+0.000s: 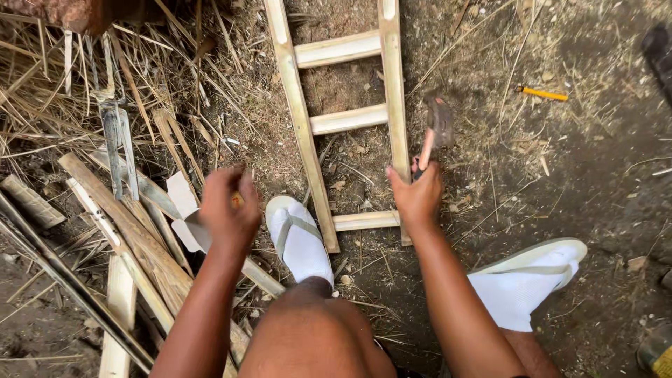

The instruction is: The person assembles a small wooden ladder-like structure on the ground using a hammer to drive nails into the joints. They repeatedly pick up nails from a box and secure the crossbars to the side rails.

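Single head view, steeply down, close over the ground (574, 175)

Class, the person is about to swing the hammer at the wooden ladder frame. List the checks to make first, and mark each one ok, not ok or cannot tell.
1. Right hand grips the hammer handle: ok.
2. Hammer head raised over the ladder frame, near its right rail: ok.
3. Left hand away from the rail: ok.
4. Nail set in place: cannot tell.
5. Left foot clear of the frame: not ok, it lies against the left rail.
6. What the left hand holds: cannot tell, blurred.
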